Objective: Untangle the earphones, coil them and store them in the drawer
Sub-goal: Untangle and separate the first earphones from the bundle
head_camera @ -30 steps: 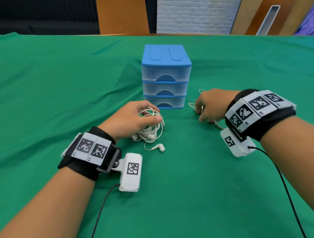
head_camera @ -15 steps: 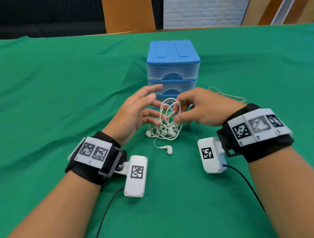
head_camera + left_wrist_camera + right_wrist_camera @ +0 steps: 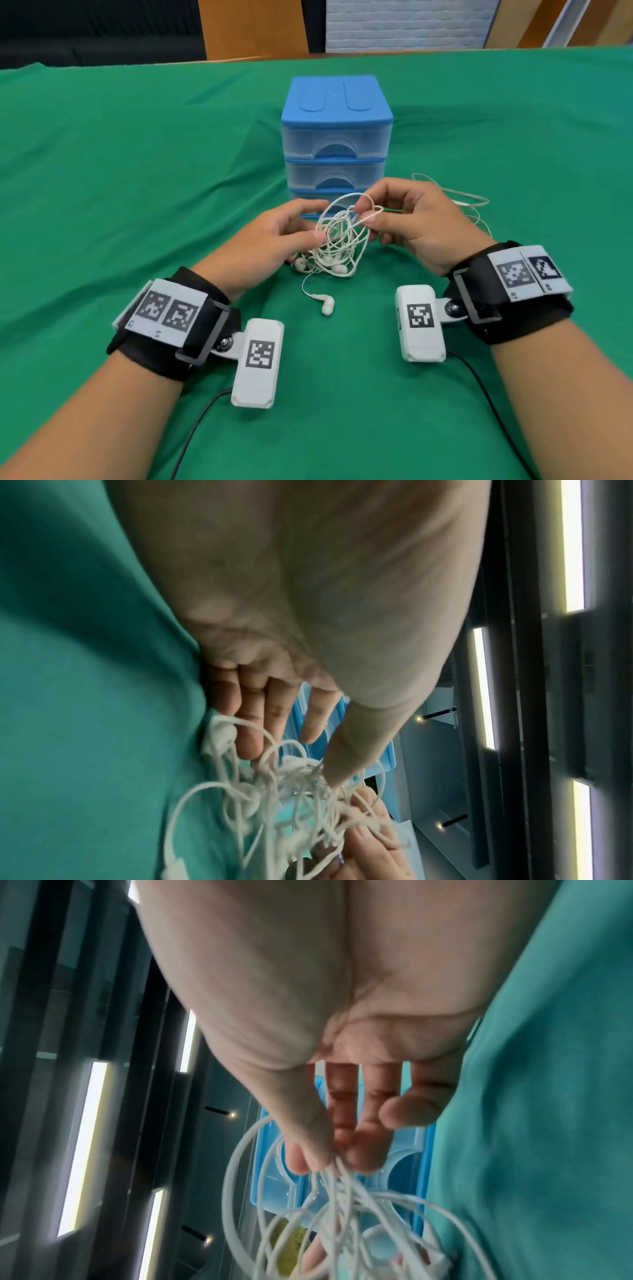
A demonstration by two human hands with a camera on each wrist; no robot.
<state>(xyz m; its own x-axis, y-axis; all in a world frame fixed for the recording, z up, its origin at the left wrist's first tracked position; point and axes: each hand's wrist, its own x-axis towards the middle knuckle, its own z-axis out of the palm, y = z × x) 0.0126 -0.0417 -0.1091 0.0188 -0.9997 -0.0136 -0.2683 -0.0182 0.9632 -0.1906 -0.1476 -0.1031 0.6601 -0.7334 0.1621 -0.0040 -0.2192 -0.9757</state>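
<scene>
A tangle of white earphones [image 3: 337, 240] hangs between both hands just above the green cloth, in front of the blue drawer unit [image 3: 337, 137]. My left hand [image 3: 291, 233] holds the tangle's left side between thumb and fingers; the thumb tip presses into the cords [image 3: 308, 785]. My right hand [image 3: 387, 216] pinches several cord loops at the top; the pinch shows in the right wrist view [image 3: 329, 1167]. One earbud [image 3: 327, 305] trails loose on the cloth below. All three drawers are closed.
A second white cable [image 3: 455, 198] lies on the cloth to the right of the drawer unit, behind my right hand. The green cloth [image 3: 120, 171] covers the whole table. Black leads run from both wrist cameras toward me.
My right hand left the cable at the right and came to the tangle. Both hands now hold the earphones raised; the left fingers, spread half a second ago, have closed on the cords.
</scene>
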